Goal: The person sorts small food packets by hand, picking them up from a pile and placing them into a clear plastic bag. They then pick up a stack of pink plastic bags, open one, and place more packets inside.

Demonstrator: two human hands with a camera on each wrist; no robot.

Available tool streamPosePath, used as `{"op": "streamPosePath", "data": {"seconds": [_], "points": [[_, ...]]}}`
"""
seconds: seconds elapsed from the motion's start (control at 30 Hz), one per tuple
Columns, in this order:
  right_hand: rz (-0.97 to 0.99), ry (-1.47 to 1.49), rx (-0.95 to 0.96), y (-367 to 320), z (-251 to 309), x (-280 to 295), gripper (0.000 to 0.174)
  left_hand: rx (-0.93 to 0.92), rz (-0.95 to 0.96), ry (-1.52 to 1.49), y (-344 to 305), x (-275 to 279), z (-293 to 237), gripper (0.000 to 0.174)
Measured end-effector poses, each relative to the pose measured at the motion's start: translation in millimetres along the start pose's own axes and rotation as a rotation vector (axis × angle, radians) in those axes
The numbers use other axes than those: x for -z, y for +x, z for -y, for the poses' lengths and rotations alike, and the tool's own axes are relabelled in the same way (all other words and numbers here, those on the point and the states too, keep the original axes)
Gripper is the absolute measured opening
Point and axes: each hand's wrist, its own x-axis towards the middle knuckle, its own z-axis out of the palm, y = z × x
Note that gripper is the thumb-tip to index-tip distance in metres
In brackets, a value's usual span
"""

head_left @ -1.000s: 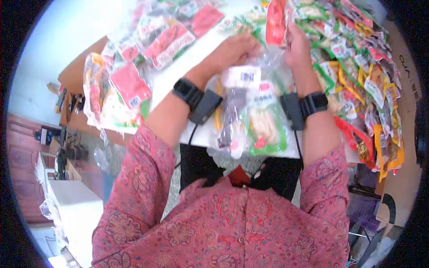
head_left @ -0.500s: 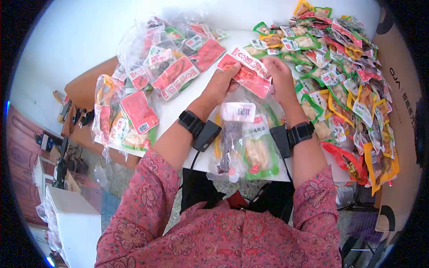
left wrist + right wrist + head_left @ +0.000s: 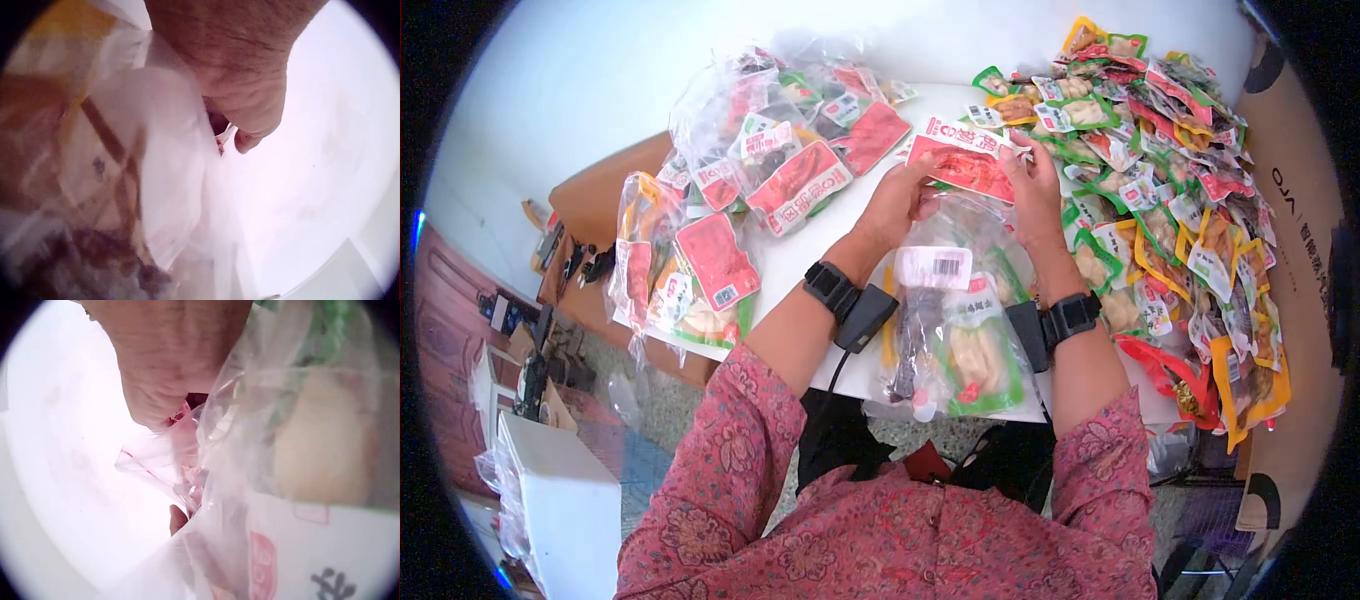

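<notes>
In the head view a red and white packet (image 3: 970,165) is held up between both hands, its printed side upward. The left hand (image 3: 896,200) pinches its left end, and the right hand (image 3: 1034,190) grips the right end with the thumb on top. Just below the hands lies a clear bag (image 3: 960,330) with a white barcode label, a dark item and a green-edged packet of pale food inside. In the left wrist view the hand (image 3: 237,75) is beside clear plastic; in the right wrist view the hand (image 3: 175,369) holds a pinkish corner of plastic.
Filled clear bags with red packets (image 3: 800,185) are on the left of the white table (image 3: 785,290). A large heap of colourful packets (image 3: 1160,190) covers the right side. Cardboard (image 3: 1305,300) stands at the far right, and a brown box (image 3: 605,205) at the left.
The right hand has brought the red packet down from the upper right to above the clear bag. The left hand has come off the bag and taken the packet's left end.
</notes>
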Motion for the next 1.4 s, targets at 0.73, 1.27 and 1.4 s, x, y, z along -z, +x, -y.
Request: {"op": "streamPosePath", "data": {"seconds": [0.73, 1.27, 1.4], "points": [[-0.051, -0.073, 0.121, 1.1, -1.1, 2.7, 0.033, -0.037, -0.021, 0.098, 0.8, 7.2, 2.8, 0.024], [-0.022, -0.03, 0.128, 8.9, -13.2, 9.2, 0.029, -0.046, 0.008, 0.078, 4.7, 11.6, 5.7, 0.029], [-0.042, -0.044, 0.042, 4.1, -11.4, 7.8, 0.023, -0.048, -0.01, 0.114, 3.1, 11.4, 5.5, 0.024]]}}
